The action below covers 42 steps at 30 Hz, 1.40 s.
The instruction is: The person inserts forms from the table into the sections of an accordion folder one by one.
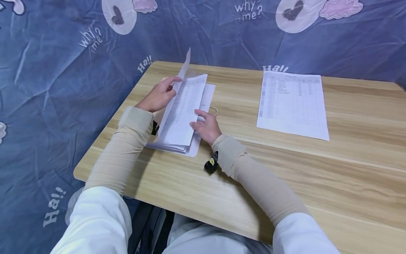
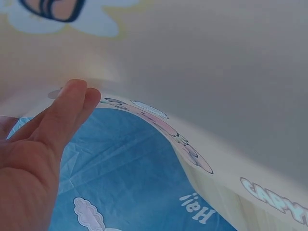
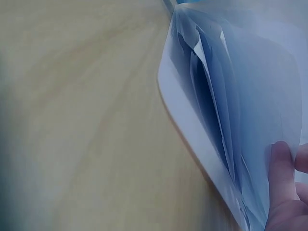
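Note:
A file folder point(image 1: 194, 152) lies tilted open on the table's left part, with several printed sheets point(image 1: 185, 106) inside. My left hand point(image 1: 158, 95) holds up its front cover point(image 1: 186, 65) near the upper edge. In the left wrist view, straight fingers point(image 2: 72, 108) lie against the cover's cartoon-printed outer side point(image 2: 216, 72). At the right edge of the papers, my right hand point(image 1: 207, 128) pinches a sheet between thumb and finger. The right wrist view shows that thumb point(image 3: 281, 168) on the pale sheet point(image 3: 262, 96), with other loose sheets fanned beneath it.
A printed table sheet point(image 1: 293, 106) lies flat at the back right of the wooden table point(image 1: 349, 176). A cream elastic loop point(image 1: 215, 110) sticks out beside the folder. Blue printed fabric point(image 1: 203, 35) hangs behind the table and along its left.

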Tool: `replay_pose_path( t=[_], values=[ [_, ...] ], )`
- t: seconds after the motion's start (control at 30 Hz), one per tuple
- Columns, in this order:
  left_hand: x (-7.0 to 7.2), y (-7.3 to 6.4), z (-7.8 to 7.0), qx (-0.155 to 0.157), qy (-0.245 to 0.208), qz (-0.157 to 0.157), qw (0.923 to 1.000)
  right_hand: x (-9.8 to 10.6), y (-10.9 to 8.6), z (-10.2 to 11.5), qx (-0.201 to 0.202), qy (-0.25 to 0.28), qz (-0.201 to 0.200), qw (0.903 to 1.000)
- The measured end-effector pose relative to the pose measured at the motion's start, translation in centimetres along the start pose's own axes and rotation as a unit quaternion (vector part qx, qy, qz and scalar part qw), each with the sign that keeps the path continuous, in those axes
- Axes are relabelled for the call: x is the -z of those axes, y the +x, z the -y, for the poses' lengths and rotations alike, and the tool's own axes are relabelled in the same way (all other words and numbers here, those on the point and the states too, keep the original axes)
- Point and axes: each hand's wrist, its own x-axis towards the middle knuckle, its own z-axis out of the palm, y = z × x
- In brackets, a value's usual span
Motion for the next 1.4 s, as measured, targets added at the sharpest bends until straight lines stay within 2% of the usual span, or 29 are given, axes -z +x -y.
replay_pose_path(
  t=[0.8, 1.13, 1.4],
  values=[
    [-0.1, 0.2, -0.2, -0.008, 0.010, -0.010, 0.9999, -0.9, 0.3, 0.3, 0.001, -0.015, -0.024, 0.9996],
    [0.0, 0.2, -0.1, -0.005, 0.017, -0.007, 0.9998, -1.8, 0.6, 0.5, 0.007, -0.031, -0.016, 0.9994],
    [-0.1, 0.1, 0.2, -0.005, 0.013, -0.009, 0.9999, -1.6, 0.7, 0.4, -0.012, -0.046, -0.001, 0.9989]
  ],
)
